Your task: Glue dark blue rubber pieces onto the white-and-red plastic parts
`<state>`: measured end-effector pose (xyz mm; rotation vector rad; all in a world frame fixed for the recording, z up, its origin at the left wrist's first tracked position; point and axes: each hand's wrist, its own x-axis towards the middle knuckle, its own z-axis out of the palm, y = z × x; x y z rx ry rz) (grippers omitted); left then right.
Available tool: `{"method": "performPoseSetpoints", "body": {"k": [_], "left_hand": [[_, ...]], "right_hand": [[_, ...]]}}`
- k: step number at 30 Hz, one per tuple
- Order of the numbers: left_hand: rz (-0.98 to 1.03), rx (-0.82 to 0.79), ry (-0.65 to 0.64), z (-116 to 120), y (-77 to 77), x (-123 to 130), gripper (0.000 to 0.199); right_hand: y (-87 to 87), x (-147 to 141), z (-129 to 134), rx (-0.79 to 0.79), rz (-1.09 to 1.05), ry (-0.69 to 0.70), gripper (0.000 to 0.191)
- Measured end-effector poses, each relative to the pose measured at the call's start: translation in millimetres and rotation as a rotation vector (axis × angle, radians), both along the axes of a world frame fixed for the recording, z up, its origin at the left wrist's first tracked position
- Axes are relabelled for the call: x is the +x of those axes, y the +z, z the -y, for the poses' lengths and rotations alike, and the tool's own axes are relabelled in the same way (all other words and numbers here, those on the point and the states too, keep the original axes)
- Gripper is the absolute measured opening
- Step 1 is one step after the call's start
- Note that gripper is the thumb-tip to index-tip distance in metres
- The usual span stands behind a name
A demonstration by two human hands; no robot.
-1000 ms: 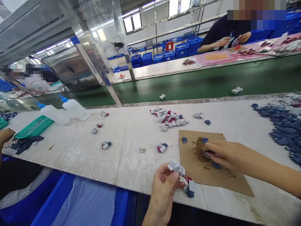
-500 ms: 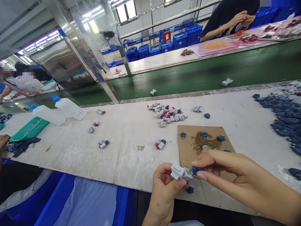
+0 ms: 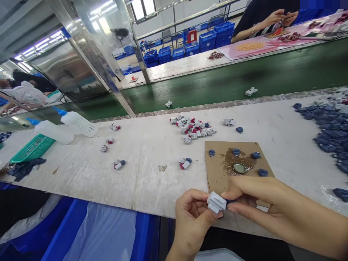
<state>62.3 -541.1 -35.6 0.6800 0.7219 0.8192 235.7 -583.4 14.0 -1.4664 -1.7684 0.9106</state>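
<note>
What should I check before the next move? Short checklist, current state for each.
1. Grey part gripped: ok, between the thumb and fingers of the left hand.
2. Dark blue piece gripped: ok, pinched by the right hand, mostly hidden by its fingers.
3. Dark blue piece fully seated in the grey part: cannot tell, fingers cover the join.
4. Spare blue pieces set out: ok, four show on the cardboard.
5. Round cap uncovered by the hands: ok, in plain view on the cardboard.
6. Cardboard clean: not ok, dark wet-looking stain around the cap.
</note>
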Motion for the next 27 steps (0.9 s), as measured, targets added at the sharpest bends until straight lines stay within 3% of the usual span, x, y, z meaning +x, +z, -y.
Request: {"method": "performPoseSetpoints", "body": {"k": [3,8,11,14,17,21,24,27], "left_hand": [[-0.024,-0.055,0.062,4,-2.8,4,0.028],[0.018,-0.117,0.033,7,-8.2,7,0.035],[0.028,-0.124,-0.052,6,-5.6,8,0.040],[0.007,-0.097,-0.114,7,-8.1,11,0.044],[-0.043,-0.019,-0.152,13,-18.7,14,0.046],[-0.295,0.185,-0.105,21,-23.0,12,0.043],[-0.395,0.407,-0.142,20,-14.1,11,0.046],[-0.417,0.463,-0.138,20,-10.2,13,0.052]], "right_hand": [[-8.6,-1,-2,-0.111,-0.076,-0.006,0.027],[-35.3,-3,-6,-0.248,-0.348,-0.047,0.032],[-36.5,-5,-14,-0.120,-0.464,-0.236,0.045],[-24.7,-14,-24,-0.029,-0.471,-0.431,0.060],[-14.8,-32,-30,-0.153,-0.615,-0.355,0.065],[-17.4,-49,-31,-0.316,-0.796,-0.260,0.075],[-23.9,-50,-30,-0.287,-0.788,-0.250,0.080],[-29.4,-47,-29,-0.215,-0.767,-0.242,0.081]]}}
